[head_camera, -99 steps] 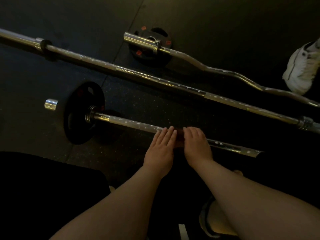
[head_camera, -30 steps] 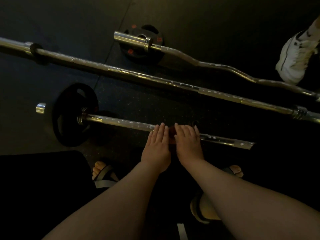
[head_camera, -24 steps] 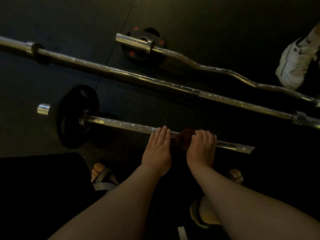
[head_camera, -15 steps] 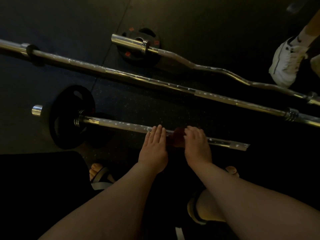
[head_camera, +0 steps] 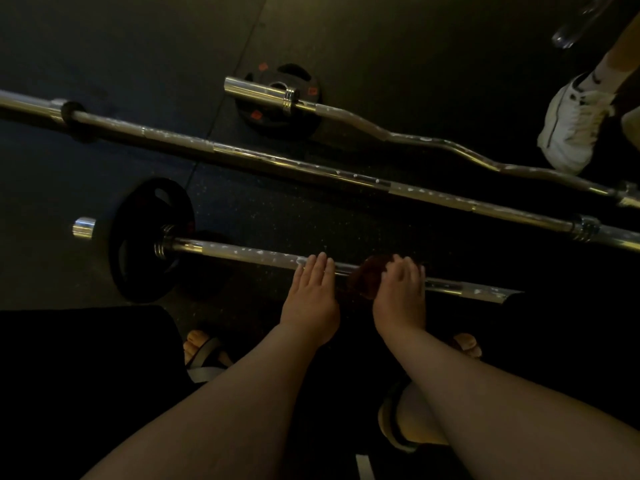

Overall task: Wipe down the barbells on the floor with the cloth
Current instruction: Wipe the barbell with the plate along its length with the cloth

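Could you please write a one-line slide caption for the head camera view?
Left hand rests on the nearest barbell while the right hand holds a dark cloth against its shaft.

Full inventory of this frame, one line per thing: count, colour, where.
short barbell: 1, chrome with white flecks, nearest, under both hands
loaded plate: 1, black, on the short barbell's left end
long straight barbell: 1, chrome, mid-floor, running left to right
curl bar: 1, chrome, farthest, wavy shaft
red-marked plate: 1, black, under the curl bar's left end
cloth: 1, dark reddish, on the short barbell
sneaker: 1, white, top right, another person's
floor: 1, dark, speckled
feet: 2, toes showing, bottom
left hand: 1, flat on the short barbell, left of the cloth
right hand: 1, fingers curled over the cloth
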### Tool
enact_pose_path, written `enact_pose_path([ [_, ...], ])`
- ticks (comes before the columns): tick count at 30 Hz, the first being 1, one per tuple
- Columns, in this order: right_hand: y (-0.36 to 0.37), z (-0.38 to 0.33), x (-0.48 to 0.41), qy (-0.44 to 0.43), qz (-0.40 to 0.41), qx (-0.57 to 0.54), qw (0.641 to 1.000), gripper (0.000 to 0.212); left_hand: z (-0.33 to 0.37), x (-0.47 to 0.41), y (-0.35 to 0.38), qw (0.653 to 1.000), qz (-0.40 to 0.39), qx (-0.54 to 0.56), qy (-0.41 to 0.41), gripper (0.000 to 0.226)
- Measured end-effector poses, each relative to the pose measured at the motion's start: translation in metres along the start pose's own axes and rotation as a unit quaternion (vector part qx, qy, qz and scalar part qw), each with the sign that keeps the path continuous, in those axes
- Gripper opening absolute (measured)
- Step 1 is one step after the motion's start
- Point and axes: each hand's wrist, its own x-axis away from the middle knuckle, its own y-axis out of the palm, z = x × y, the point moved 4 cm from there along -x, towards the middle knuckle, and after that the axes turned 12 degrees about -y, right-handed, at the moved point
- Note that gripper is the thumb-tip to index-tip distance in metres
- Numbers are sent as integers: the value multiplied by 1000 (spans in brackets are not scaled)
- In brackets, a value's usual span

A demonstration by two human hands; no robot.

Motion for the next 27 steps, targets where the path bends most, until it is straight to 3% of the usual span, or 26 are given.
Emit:
enact_pose_path([
  [3, 11, -30, -2, -105, -30, 6, 994, 56, 6, 0, 5, 1000, 13, -5, -17, 71],
  [5, 13, -36, -8, -171, -61, 11, 983, 51, 5, -1, 5, 1000, 20, -5, -13, 70],
  [9, 1, -3, -7, -95, -22, 6, 995, 35, -3, -10, 3, 999, 45, -14, 24, 66],
  [11, 5, -6, 1, -84, -24, 29, 996, 40, -2, -18, 3, 997, 58, -27, 35, 65],
  [14, 16, -29, -5, -183, -62, 43, 980, 52, 3, -23, -1, 996, 69, -40, 34, 63],
  [16, 13, -31, -14, -206, -70, 29, 976, 47, 4, -21, -3, 997, 64, -32, 31, 62],
  [21, 5, -19, -9, -10, 21, -18, 1000, 35, 1, -16, 1, 998, 61, -13, 19, 62],
  [22, 8, -30, -8, -11, 17, -12, 1000, 37, 1, -15, 2, 998, 64, -10, 17, 63],
  [25, 21, -55, -10, -153, -43, 9, 987, 47, 1, -12, 5, 997, 77, -2, 2, 63],
  [27, 20, -43, -12, -176, -66, 12, 982, 43, -2, -10, 5, 997, 74, 6, -9, 63],
])
